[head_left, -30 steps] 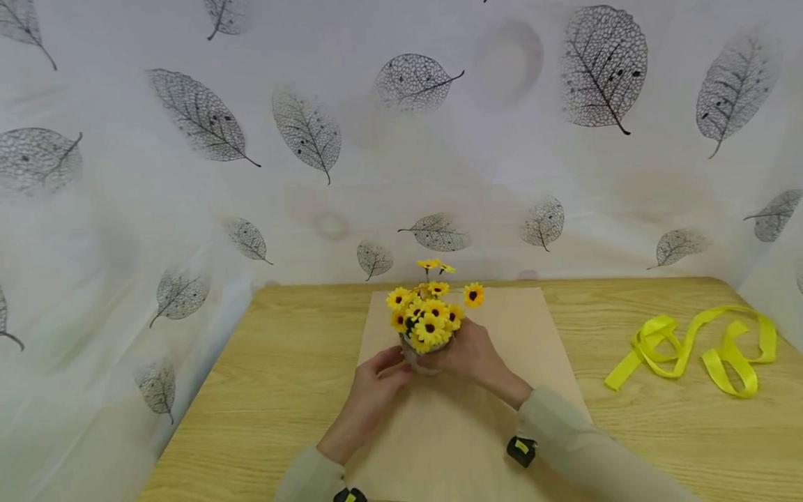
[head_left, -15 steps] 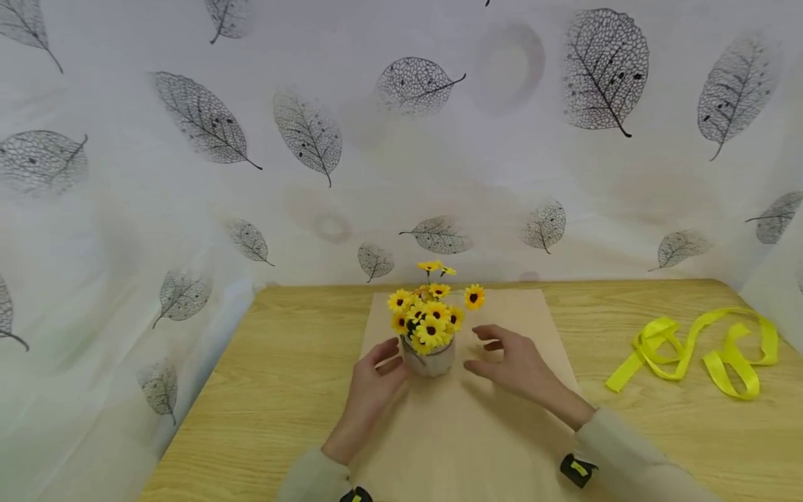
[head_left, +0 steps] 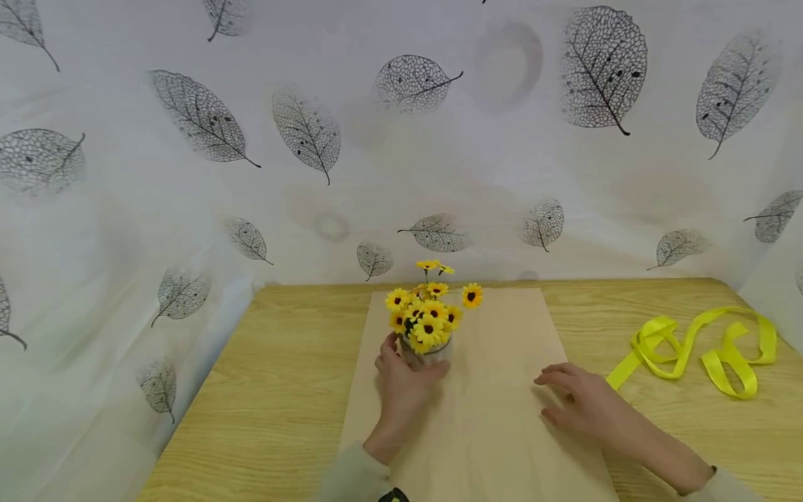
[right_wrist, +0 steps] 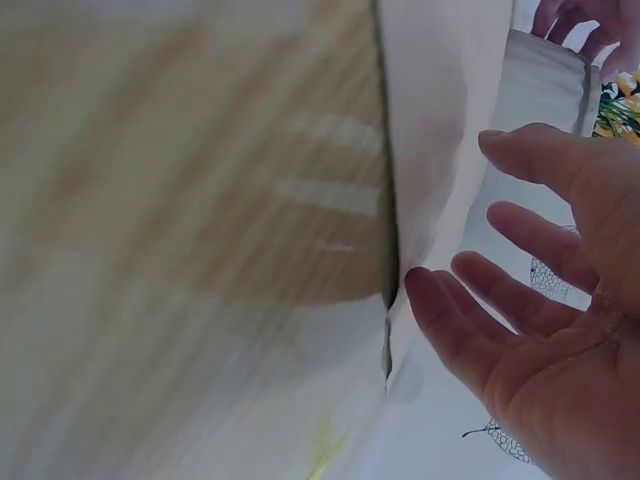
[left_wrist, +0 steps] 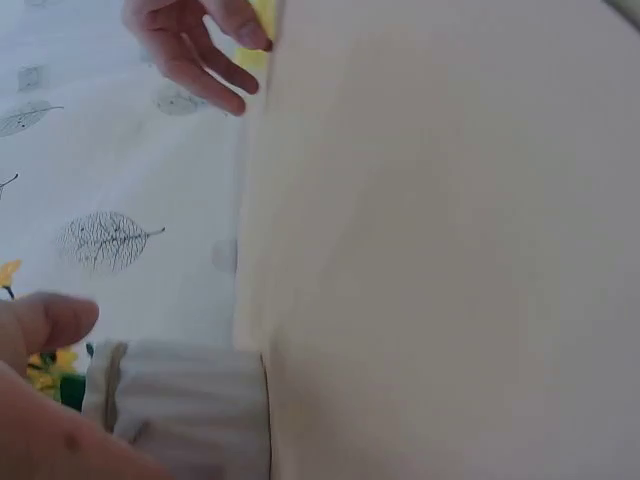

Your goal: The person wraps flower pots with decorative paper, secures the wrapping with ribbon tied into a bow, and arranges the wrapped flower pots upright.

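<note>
A small grey-white flower pot (head_left: 433, 358) of yellow daisy-like flowers (head_left: 429, 317) stands on a beige sheet (head_left: 495, 411). My left hand (head_left: 404, 390) grips the pot from the near left, its thumb across the front and its fingers on the left side. In the left wrist view the pot (left_wrist: 185, 410) lies sideways beside the hand (left_wrist: 50, 430). My right hand (head_left: 590, 404) hovers at the sheet's right edge, its fingers loosely bent, holding nothing. The right wrist view shows that hand's palm (right_wrist: 560, 390) and spread fingers.
A loose yellow ribbon (head_left: 674, 348) lies in loops on the wooden table (head_left: 282, 348), right of the sheet. A white cloth with a leaf print (head_left: 439, 160) hangs behind the table and along its left side.
My right hand has let go of the pot and moved right and nearer, to the sheet's edge. The left hand has shifted rightward across the pot's front. The pot stays in place.
</note>
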A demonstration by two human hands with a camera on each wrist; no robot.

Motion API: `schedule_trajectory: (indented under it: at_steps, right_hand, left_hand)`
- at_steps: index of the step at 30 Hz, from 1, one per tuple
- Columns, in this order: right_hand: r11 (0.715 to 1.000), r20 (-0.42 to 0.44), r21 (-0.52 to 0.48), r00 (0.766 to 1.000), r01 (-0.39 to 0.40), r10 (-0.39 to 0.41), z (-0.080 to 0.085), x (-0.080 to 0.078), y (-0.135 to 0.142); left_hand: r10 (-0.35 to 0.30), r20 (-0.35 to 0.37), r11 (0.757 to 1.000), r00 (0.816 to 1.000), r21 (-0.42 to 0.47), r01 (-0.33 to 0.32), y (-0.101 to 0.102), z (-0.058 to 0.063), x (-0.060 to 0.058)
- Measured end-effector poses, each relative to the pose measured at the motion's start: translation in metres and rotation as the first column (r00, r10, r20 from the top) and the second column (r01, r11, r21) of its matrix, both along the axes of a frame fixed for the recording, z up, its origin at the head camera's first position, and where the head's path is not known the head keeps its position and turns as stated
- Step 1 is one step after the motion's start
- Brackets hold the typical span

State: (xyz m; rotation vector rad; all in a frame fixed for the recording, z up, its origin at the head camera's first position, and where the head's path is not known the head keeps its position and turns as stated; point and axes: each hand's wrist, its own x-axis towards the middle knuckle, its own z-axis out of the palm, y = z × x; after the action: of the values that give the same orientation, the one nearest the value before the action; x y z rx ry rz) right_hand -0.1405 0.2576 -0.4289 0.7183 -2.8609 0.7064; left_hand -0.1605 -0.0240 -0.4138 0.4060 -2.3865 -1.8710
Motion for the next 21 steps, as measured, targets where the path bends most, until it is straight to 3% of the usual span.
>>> schedule_trajectory:
  at_steps: [8,16,21]
  right_hand:
    - [0.989,-0.061,0.118,0.993,-0.093,0.101,-0.009,0.011,0.014]
    - [0.980,0.043,0.168,0.994,-0.111,0.105,-0.007,0.014,0.016]
    - [0.979,0.042,0.164,0.992,-0.120,0.115,-0.007,0.013,0.015]
  left_hand:
    - [0.095,-0.037,0.993,0.995,-0.063,-0.097,0.020,-0.005,-0.009]
    - [0.064,-0.108,0.970,0.992,-0.226,-0.088,0.016,-0.012,-0.014]
    - [0.051,-0.136,0.942,0.989,-0.323,-0.093,0.011,-0.016,-0.019]
